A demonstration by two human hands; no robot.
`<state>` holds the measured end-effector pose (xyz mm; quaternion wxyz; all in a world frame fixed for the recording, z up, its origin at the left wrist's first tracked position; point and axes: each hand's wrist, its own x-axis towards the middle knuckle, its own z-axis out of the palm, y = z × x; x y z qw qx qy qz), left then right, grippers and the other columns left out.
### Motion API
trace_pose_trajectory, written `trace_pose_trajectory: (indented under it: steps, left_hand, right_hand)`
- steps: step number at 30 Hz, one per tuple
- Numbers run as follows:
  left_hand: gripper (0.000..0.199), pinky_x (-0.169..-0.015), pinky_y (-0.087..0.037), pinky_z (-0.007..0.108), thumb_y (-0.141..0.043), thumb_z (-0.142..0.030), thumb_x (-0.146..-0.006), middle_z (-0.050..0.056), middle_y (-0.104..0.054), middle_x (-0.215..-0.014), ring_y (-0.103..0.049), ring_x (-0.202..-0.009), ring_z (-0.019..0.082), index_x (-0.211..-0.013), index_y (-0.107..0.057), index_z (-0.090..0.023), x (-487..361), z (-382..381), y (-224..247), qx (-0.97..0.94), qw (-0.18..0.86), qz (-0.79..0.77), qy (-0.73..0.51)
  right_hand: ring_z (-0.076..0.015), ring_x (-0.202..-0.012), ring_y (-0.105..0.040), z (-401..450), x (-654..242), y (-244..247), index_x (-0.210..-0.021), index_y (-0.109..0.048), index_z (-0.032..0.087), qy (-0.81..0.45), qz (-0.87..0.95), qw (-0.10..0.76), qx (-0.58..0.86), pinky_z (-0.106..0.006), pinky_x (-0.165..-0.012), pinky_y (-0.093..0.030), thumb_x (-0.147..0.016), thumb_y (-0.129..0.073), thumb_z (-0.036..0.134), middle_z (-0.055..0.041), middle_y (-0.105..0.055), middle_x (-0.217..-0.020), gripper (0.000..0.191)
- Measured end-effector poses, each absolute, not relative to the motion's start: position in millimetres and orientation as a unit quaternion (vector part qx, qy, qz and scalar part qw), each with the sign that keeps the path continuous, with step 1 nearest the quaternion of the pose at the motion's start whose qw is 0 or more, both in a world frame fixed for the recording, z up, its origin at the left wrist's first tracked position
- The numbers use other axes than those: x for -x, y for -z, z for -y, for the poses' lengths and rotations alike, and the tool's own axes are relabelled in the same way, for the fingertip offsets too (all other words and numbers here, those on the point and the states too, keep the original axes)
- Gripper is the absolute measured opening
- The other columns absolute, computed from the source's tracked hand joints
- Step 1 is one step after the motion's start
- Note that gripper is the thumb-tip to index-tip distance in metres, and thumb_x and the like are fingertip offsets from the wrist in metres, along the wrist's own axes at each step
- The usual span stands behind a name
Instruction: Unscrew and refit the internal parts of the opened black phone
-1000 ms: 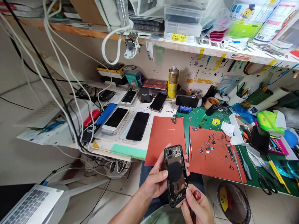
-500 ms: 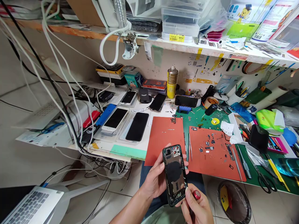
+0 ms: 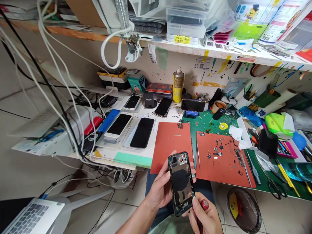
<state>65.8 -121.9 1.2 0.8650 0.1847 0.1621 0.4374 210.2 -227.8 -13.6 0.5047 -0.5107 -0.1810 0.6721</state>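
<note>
An opened phone housing (image 3: 181, 183), dark-rimmed with its inside facing up, is held over the lap. My left hand (image 3: 161, 188) wraps round its left side and back, with fingertips showing at the right edge. At the lower right corner, my right hand (image 3: 207, 214) pinches the housing between thumb and fingers. A small tool with a red round end (image 3: 204, 204) is tucked in that same hand, its shaft mostly hidden. Beyond the housing lies a red-orange mat (image 3: 172, 143). Small phone parts (image 3: 218, 153) are scattered over a second red-orange mat (image 3: 226, 172).
Several phones, including a black one (image 3: 142, 132), lie to the left. Tweezers (image 3: 198, 154), scissors (image 3: 274, 187) and a pen-like tool (image 3: 254, 169) lie right. A spray can (image 3: 178, 86) stands at the back, under a shelf (image 3: 219, 53). A bin (image 3: 243, 209) stands below.
The view has shifted slightly, so the bench items sit a little further left. Both hands keep their hold on the housing, which has barely moved.
</note>
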Motion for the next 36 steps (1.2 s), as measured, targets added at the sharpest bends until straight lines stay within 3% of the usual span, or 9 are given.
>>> trace_pose_trajectory:
  steps: [4, 7, 9, 15, 21, 27, 36]
  left_hand:
    - [0.092, -0.080, -0.067, 0.046, -0.072, -0.068, -0.100, 0.014, -0.079, -0.129, -0.083, -0.099, 0.035, -0.175, -0.028, -0.038, -71, 119, -11, -0.131, 0.865, -0.219, -0.432]
    - [0.094, -0.076, -0.066, 0.044, -0.067, -0.082, -0.095, 0.012, -0.081, -0.113, -0.082, -0.086, 0.031, -0.171, -0.038, -0.033, -77, 115, -22, -0.104, 0.844, -0.279, -0.446]
    - [0.089, -0.077, -0.065, 0.042, -0.065, -0.081, -0.096, 0.010, -0.080, -0.109, -0.080, -0.085, 0.029, -0.167, -0.045, -0.031, -80, 114, -27, -0.100, 0.831, -0.305, -0.454]
    - [0.082, -0.074, -0.060, 0.038, -0.062, -0.080, -0.099, 0.008, -0.076, -0.101, -0.073, -0.082, 0.025, -0.162, -0.051, -0.028, -84, 114, -31, -0.098, 0.821, -0.319, -0.463]
    - [0.084, -0.070, -0.055, 0.035, -0.051, -0.085, -0.100, 0.009, -0.073, -0.095, -0.069, -0.078, 0.025, -0.159, -0.053, -0.026, -83, 113, -29, -0.110, 0.837, -0.291, -0.449]
    - [0.074, -0.074, -0.054, 0.035, -0.043, -0.081, -0.106, 0.009, -0.071, -0.093, -0.066, -0.082, 0.024, -0.146, -0.064, -0.023, -84, 113, -25, -0.126, 0.832, -0.274, -0.466]
    - [0.074, -0.076, -0.053, 0.035, -0.043, -0.082, -0.105, 0.009, -0.071, -0.092, -0.066, -0.081, 0.024, -0.142, -0.065, -0.022, -85, 112, -24, -0.131, 0.828, -0.278, -0.468]
  right_hand:
    - [-0.0033, -0.036, -0.028, 231, -208, 18, -0.092, -0.072, 0.016, -0.651, 0.190, 0.506, 0.532, -0.023, -0.042, -0.015, -0.090, -0.078, 0.078, 0.0006, -0.062, -0.059, 0.063]
    - [-0.0062, -0.037, -0.029, 234, -206, 20, -0.092, -0.074, 0.016, -0.639, 0.210, 0.495, 0.551, -0.023, -0.043, -0.018, -0.092, -0.075, 0.079, 0.0080, -0.044, -0.046, 0.063]
    - [-0.0063, -0.037, -0.028, 234, -205, 19, -0.092, -0.075, 0.016, -0.632, 0.228, 0.485, 0.560, -0.023, -0.043, -0.018, -0.093, -0.072, 0.079, 0.0098, -0.037, -0.043, 0.063]
    - [-0.0044, -0.036, -0.030, 232, -202, 13, -0.093, -0.075, 0.015, -0.622, 0.252, 0.479, 0.566, -0.023, -0.041, -0.016, -0.093, -0.069, 0.081, 0.0040, -0.053, -0.049, 0.067]
    - [-0.0061, -0.037, -0.027, 233, -202, 15, -0.094, -0.078, 0.014, -0.610, 0.270, 0.487, 0.563, -0.024, -0.045, -0.030, -0.096, -0.066, 0.080, 0.0081, -0.043, -0.042, 0.067]
    - [-0.0055, -0.037, -0.028, 233, -201, 14, -0.096, -0.079, 0.013, -0.619, 0.264, 0.469, 0.572, -0.024, -0.043, -0.019, -0.094, -0.066, 0.082, 0.0037, -0.051, -0.047, 0.070]
    - [-0.0056, -0.036, -0.030, 231, -200, 13, -0.093, -0.079, 0.013, -0.614, 0.252, 0.476, 0.577, -0.023, -0.044, -0.024, -0.092, -0.070, 0.082, 0.0042, -0.051, -0.045, 0.069]
